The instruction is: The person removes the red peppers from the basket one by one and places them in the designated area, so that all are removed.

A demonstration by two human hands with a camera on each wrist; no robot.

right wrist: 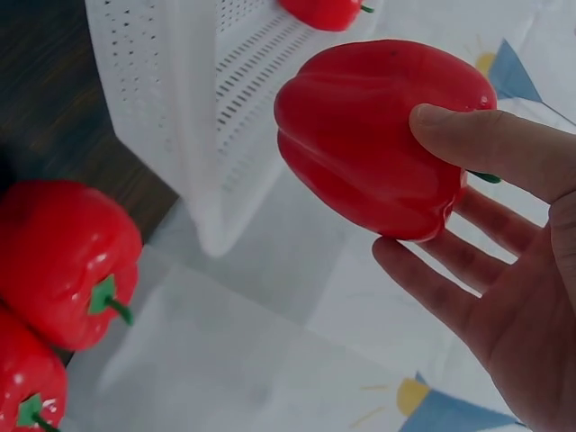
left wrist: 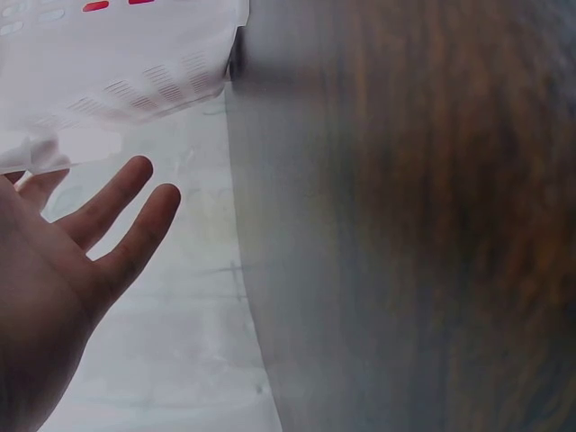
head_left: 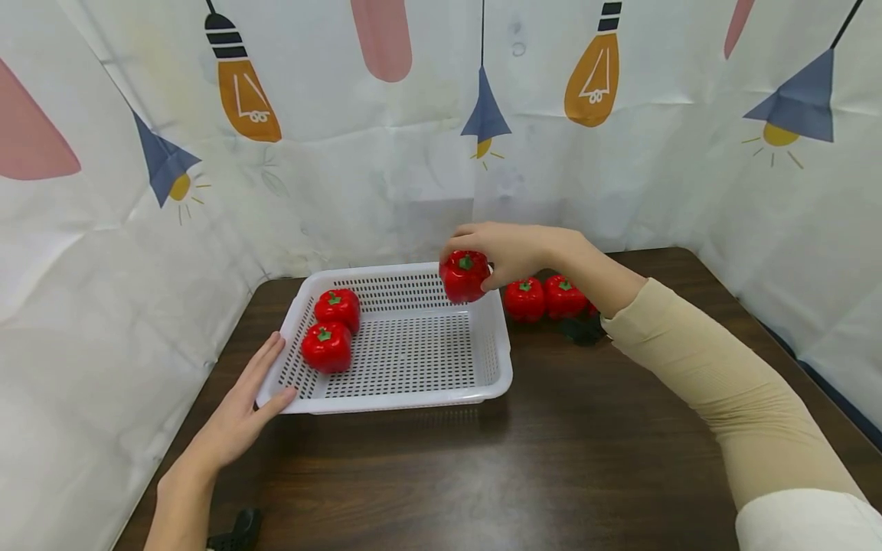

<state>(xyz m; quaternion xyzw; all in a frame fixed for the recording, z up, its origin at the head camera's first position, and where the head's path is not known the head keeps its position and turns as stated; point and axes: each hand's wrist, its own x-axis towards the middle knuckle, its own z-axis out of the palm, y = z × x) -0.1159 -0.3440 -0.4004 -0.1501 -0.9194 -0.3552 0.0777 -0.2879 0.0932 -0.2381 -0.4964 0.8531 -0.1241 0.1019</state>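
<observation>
My right hand [head_left: 506,246] holds a red bell pepper [head_left: 465,279] with a green stem above the far right corner of a white perforated basket [head_left: 400,399]. In the right wrist view, the thumb presses one side of this pepper and the fingertips support it from the other. Two more red peppers, a far one [head_left: 338,308] and a near one [head_left: 327,347], sit together at the left inside the basket. My left hand [head_left: 237,417] rests at the basket's near left corner, fingers extended along the left side and thumb by the front rim.
Right of the basket, a red pepper [head_left: 524,299] and another pepper [head_left: 565,295] stand on the dark wooden table [head_left: 586,444], with more red partly hidden behind my right forearm. A dark object [head_left: 583,330] lies beside them. A printed white curtain [head_left: 413,176] surrounds the table's back and sides.
</observation>
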